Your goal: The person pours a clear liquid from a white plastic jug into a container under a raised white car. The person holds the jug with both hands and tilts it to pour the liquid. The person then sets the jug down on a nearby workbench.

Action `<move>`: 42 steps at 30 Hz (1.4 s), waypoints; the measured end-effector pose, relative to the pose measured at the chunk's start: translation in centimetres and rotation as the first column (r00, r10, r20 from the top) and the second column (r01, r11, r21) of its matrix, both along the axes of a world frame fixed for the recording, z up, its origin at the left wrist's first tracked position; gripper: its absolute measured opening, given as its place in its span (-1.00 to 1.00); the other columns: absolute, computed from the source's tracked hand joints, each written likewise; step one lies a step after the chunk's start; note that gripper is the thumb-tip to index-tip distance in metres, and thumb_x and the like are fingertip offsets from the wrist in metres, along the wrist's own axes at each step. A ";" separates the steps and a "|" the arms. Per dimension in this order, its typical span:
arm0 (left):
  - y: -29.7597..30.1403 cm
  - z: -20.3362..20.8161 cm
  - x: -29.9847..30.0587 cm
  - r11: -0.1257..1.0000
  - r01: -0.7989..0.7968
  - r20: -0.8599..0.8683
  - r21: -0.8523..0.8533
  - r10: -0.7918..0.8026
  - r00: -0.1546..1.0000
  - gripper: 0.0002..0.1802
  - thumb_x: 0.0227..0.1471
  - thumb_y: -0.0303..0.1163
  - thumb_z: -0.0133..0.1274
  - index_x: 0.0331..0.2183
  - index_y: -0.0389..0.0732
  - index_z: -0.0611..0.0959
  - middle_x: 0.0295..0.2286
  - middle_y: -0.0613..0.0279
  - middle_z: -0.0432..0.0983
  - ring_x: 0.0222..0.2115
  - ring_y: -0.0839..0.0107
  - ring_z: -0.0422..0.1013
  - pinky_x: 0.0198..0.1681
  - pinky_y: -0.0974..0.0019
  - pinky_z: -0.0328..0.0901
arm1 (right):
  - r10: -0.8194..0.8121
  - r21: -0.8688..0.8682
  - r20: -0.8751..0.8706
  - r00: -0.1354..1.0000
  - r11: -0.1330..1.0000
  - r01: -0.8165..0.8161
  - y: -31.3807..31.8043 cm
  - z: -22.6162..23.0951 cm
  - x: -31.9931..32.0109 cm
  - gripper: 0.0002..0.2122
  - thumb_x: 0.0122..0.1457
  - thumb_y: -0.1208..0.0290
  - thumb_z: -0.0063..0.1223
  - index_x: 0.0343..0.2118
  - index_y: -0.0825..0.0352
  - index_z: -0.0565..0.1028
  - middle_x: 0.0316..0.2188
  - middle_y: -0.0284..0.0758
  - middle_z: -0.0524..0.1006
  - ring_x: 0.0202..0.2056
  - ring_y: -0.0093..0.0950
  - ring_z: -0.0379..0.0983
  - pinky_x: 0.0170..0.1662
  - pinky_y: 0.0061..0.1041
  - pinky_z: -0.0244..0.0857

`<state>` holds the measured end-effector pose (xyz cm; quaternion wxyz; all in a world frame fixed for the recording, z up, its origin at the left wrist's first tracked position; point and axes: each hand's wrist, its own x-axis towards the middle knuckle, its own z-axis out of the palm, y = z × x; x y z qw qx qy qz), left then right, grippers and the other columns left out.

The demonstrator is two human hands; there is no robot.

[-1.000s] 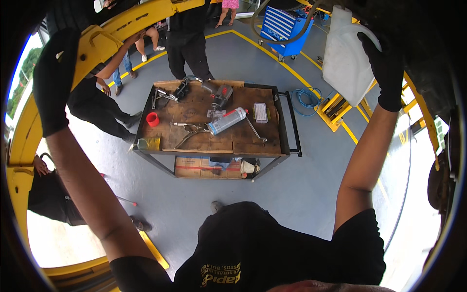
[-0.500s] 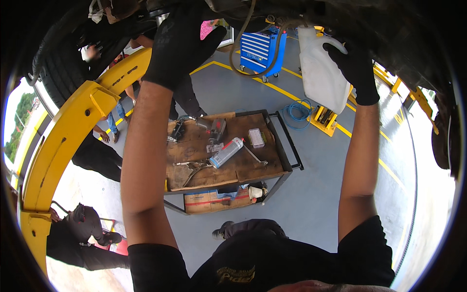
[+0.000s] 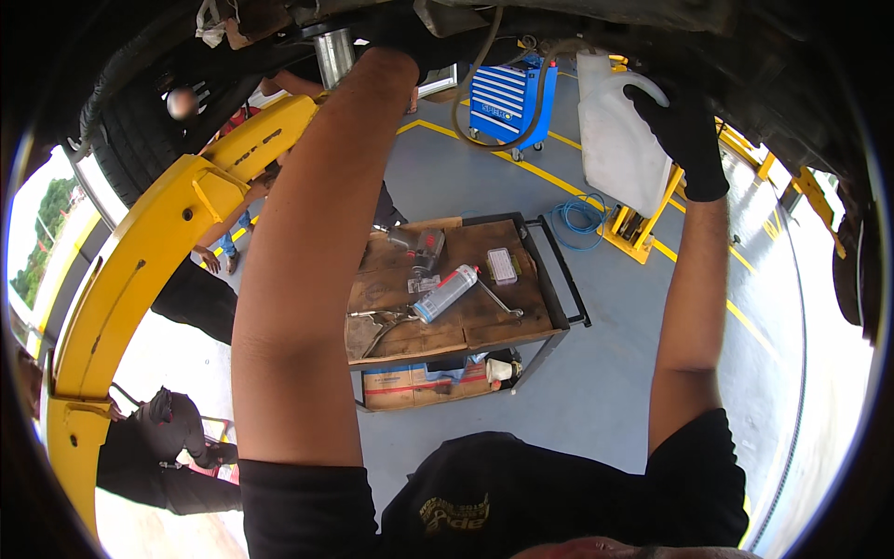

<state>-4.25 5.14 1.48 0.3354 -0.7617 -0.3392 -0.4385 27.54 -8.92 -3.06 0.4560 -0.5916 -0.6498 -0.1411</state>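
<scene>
My right hand (image 3: 687, 140), in a black glove, is closed on the rounded upper edge of a white plastic container (image 3: 615, 140) under the vehicle. Part of its grip is hidden by the hand itself. My left arm reaches up into the dark underbody (image 3: 577, 20). There my gloved left hand (image 3: 421, 48) is nearly lost against the black parts, and its fingers do not show. A thin hose (image 3: 463, 102) hangs in a loop between my hands. A metal cylinder (image 3: 334, 60) stands beside my left wrist.
Below is a cart (image 3: 466, 347) carrying a spray can (image 3: 445, 293), a cordless power tool (image 3: 426, 250), a wrench (image 3: 501, 299) and pliers (image 3: 380, 337). A yellow lift arm (image 3: 121, 279) curves along the left, where other people stand. A blue tool cabinet (image 3: 503, 101) and coiled hose (image 3: 577, 216) are farther off.
My left hand has moved right and deeper into the underbody, so its spread fingers no longer show. The metal cylinder has come into fuller view. My right hand stays on the white container.
</scene>
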 end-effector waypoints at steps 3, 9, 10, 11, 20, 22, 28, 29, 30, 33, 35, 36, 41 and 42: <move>-0.1 -0.1 0.5 1.000 0.007 0.005 -0.002 -0.007 1.000 -0.50 0.18 0.04 0.07 0.01 -0.07 0.64 -0.03 0.09 0.58 0.00 0.12 0.47 0.10 0.07 0.30 | 0.007 0.147 0.148 0.989 0.989 -0.029 0.6 -0.4 0.9 -0.64 0.16 0.18 0.33 -0.06 0.29 0.66 -0.24 -0.21 0.70 -0.29 -0.34 0.64 -0.15 -0.40 0.49; 0.2 0.1 0.7 1.000 0.006 0.010 -0.002 -0.006 1.000 -0.47 0.18 0.07 0.04 0.04 -0.05 0.62 0.02 0.11 0.56 0.05 0.11 0.44 0.14 0.05 0.26 | 0.063 0.088 -0.008 0.998 0.994 -0.062 -0.2 -0.4 -0.3 -0.65 0.14 0.21 0.33 -0.10 0.32 0.66 -0.25 -0.19 0.70 -0.29 -0.33 0.64 -0.14 -0.40 0.49; 0.5 0.1 1.0 1.000 0.011 0.015 -0.001 -0.011 1.000 -0.46 0.18 0.08 0.04 0.05 -0.05 0.62 0.02 0.11 0.55 0.05 0.11 0.43 0.15 0.05 0.26 | 0.059 0.080 0.005 0.998 0.995 -0.059 -0.2 -0.4 -0.2 -0.65 0.14 0.21 0.34 -0.09 0.32 0.66 -0.24 -0.18 0.70 -0.29 -0.33 0.64 -0.14 -0.39 0.49; 0.7 0.1 1.0 1.000 0.012 0.017 -0.004 -0.012 1.000 -0.45 0.17 0.08 0.04 0.05 -0.05 0.61 0.03 0.11 0.55 0.06 0.11 0.43 0.16 0.04 0.25 | 0.054 0.072 0.018 0.998 0.996 -0.055 0.0 -0.3 0.0 -0.64 0.14 0.21 0.34 -0.08 0.32 0.66 -0.24 -0.18 0.70 -0.28 -0.32 0.64 -0.14 -0.39 0.49; 0.5 0.5 0.1 1.000 -0.012 0.021 0.011 0.012 1.000 -0.40 0.16 0.12 0.01 0.11 -0.03 0.58 0.09 0.13 0.52 0.13 0.10 0.37 0.23 0.01 0.19 | 0.071 0.228 0.194 0.979 0.967 -0.115 0.3 -0.7 1.4 -0.58 0.12 0.14 0.36 -0.02 0.28 0.63 -0.16 -0.16 0.68 -0.18 -0.25 0.65 -0.07 -0.36 0.51; 0.6 0.3 -0.2 1.000 -0.018 0.025 0.011 0.018 1.000 -0.38 0.16 0.13 0.00 0.12 -0.02 0.57 0.10 0.13 0.51 0.15 0.10 0.36 0.25 0.00 0.17 | 0.081 0.205 0.185 0.979 0.971 -0.119 0.2 -0.6 1.3 -0.58 0.12 0.12 0.37 -0.02 0.27 0.63 -0.16 -0.16 0.68 -0.17 -0.25 0.65 -0.07 -0.36 0.51; 0.9 -0.3 -0.1 0.998 -0.031 0.039 0.056 0.029 0.999 -0.35 0.16 0.16 -0.02 0.15 -0.01 0.55 0.14 0.15 0.48 0.19 0.09 0.33 0.30 -0.02 0.13 | 0.080 0.189 0.188 0.979 0.975 -0.116 0.2 -0.8 1.9 -0.58 0.12 0.12 0.37 -0.01 0.24 0.64 -0.16 -0.18 0.69 -0.17 -0.27 0.65 -0.07 -0.36 0.52; 1.2 0.0 0.4 0.997 -0.032 0.041 0.073 0.029 0.999 -0.34 0.15 0.16 -0.03 0.16 0.00 0.55 0.15 0.15 0.48 0.20 0.09 0.32 0.31 -0.02 0.13 | 0.069 0.183 0.181 0.981 0.978 -0.102 0.2 -0.6 2.1 -0.58 0.13 0.12 0.37 0.00 0.23 0.64 -0.16 -0.19 0.69 -0.17 -0.29 0.66 -0.08 -0.36 0.53; 0.3 -0.2 -0.1 0.993 -0.064 0.052 0.098 0.060 0.997 -0.33 0.15 0.17 -0.03 0.17 0.00 0.55 0.16 0.15 0.48 0.21 0.09 0.31 0.32 -0.02 0.12 | 0.092 0.170 0.175 0.980 0.978 -0.122 0.3 -0.5 1.6 -0.58 0.13 0.12 0.37 0.00 0.22 0.64 -0.16 -0.19 0.69 -0.18 -0.30 0.66 -0.08 -0.36 0.53; 0.4 -1.5 1.7 0.998 -0.005 0.147 0.066 -0.005 0.989 -0.30 0.13 0.21 -0.04 0.17 0.01 0.55 0.17 0.16 0.47 0.23 0.10 0.30 0.34 -0.03 0.10 | 0.008 0.052 0.155 0.988 0.999 -0.017 -0.1 -0.5 2.0 -0.58 0.15 0.11 0.37 0.01 0.21 0.64 -0.16 -0.21 0.70 -0.20 -0.32 0.67 -0.09 -0.37 0.54; -2.9 -1.0 1.2 0.999 -0.009 0.344 0.040 -0.005 0.939 -0.28 0.03 0.22 0.13 0.07 -0.08 0.61 0.06 0.03 0.54 0.12 0.02 0.39 0.25 0.02 0.19 | 0.018 0.050 0.244 0.970 0.998 -0.031 2.2 -0.7 5.6 -0.59 0.16 0.11 0.37 -0.01 0.22 0.64 -0.18 -0.22 0.70 -0.22 -0.35 0.67 -0.09 -0.38 0.54; -2.7 -0.9 1.1 0.991 0.053 0.328 0.122 -0.091 0.940 -0.34 0.01 0.14 0.19 0.01 -0.11 0.63 0.00 0.01 0.57 0.06 0.00 0.43 0.20 0.04 0.24 | 0.023 0.035 0.237 0.971 0.999 -0.033 2.2 -0.6 5.5 -0.60 0.16 0.10 0.36 -0.02 0.22 0.64 -0.19 -0.22 0.70 -0.22 -0.35 0.67 -0.09 -0.38 0.55; -2.5 -0.8 2.2 0.932 0.264 0.361 0.247 -0.342 0.868 -0.45 -0.04 0.00 0.30 -0.10 -0.17 0.66 -0.12 0.01 0.61 -0.05 -0.01 0.49 0.09 0.07 0.32 | 0.024 0.007 0.280 0.960 1.000 -0.027 1.7 0.1 5.6 -0.60 0.16 0.08 0.35 -0.06 0.25 0.66 -0.20 -0.23 0.70 -0.24 -0.37 0.67 -0.09 -0.38 0.54; -2.5 -0.5 2.2 0.917 0.292 0.372 0.272 -0.380 0.847 -0.47 -0.04 -0.02 0.31 -0.12 -0.18 0.66 -0.14 0.01 0.61 -0.06 -0.01 0.49 0.07 0.07 0.33 | 0.082 0.043 0.291 0.953 0.994 -0.099 0.5 0.3 3.6 -0.67 0.14 0.21 0.35 -0.09 0.28 0.66 -0.28 -0.20 0.70 -0.34 -0.35 0.67 -0.21 -0.40 0.55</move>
